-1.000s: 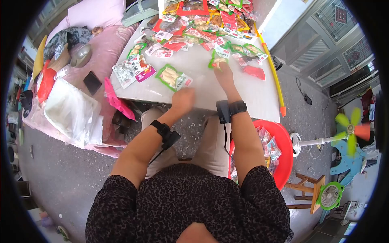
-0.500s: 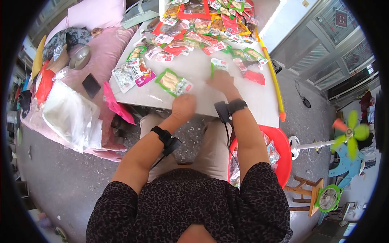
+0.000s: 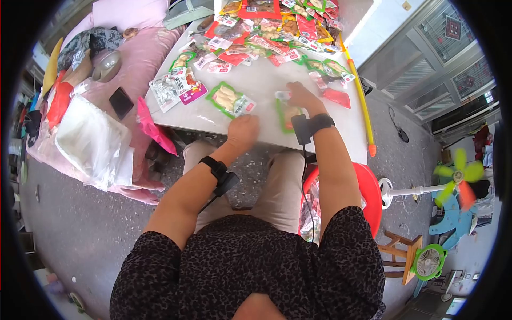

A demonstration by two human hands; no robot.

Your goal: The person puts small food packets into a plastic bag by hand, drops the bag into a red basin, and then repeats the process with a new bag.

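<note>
Two hands are working at the near edge of the white table (image 3: 256,85). Compared with a second ago, the right hand (image 3: 303,97) is pulling back from the spread of snack packets toward the table's near edge, and it is bringing a green-edged packet (image 3: 287,114) with it; earlier that packet was lying further up the table, under the outstretched fingers. Now the packet is lying flat on the tabletop just below the right hand, close to the wrist band (image 3: 319,122). The hand's fingers are resting on the packet's far end, pressing rather than closing round it, so the grip is loose and flat. The packet's long axis is running roughly from the far side of the table toward the person, its white label end pointing away and its green end pointing at the near edge.

The left hand (image 3: 242,130) is curling into a loose fist at the table's near edge, hardly shifted, holding nothing visible. Just beyond it, a second green packet (image 3: 231,100) is lying diagonally, untouched. A red basin (image 3: 373,197) is sitting on the floor beside the person's right arm.
</note>
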